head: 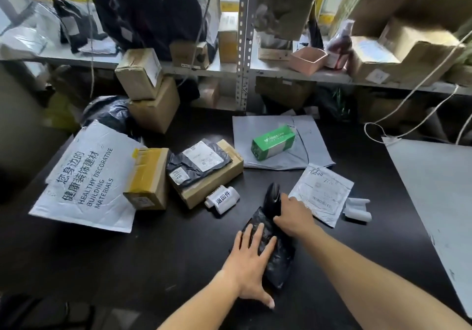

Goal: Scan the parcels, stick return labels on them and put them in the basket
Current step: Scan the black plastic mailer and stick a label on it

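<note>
While both hands press it, black parcel [274, 253] lies lengthwise away.

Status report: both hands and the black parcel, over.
Left hand flat on black parcel. Right hand at scanner, grip unclear. Label roll untouched nearby.

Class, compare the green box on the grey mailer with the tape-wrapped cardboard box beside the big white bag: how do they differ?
The green box is printed green and white, with no tape showing; the cardboard box is plain brown with yellowish tape across its top. The green box rests on a grey mailer; the cardboard box overlaps the white bag. The green box looks smaller. Both are closed, oblong and untouched by either hand.
</note>
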Demonstrator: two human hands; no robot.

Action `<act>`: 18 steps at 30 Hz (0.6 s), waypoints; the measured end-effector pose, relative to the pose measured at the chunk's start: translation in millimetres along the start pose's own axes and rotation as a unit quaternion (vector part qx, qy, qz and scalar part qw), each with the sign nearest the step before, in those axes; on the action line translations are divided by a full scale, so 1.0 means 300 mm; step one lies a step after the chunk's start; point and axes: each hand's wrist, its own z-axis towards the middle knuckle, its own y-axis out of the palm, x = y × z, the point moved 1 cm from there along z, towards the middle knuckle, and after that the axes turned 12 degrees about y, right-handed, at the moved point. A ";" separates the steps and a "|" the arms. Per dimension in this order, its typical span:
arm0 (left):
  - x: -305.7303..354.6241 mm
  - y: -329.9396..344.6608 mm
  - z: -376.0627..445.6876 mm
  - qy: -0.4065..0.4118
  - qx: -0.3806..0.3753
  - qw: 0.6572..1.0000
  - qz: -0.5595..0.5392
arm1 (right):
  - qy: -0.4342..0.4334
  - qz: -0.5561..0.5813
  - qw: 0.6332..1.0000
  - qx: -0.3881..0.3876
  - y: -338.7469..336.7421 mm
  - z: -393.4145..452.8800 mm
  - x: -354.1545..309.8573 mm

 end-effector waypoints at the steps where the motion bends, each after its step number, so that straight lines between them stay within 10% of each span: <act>1: 0.000 0.012 0.007 -0.003 0.006 1.000 0.005 | -0.003 0.004 1.000 -0.002 0.007 0.016 -0.002; 18: -0.097 0.008 0.063 0.014 0.107 0.994 0.018 | -0.006 0.078 0.996 0.040 0.028 0.123 -0.010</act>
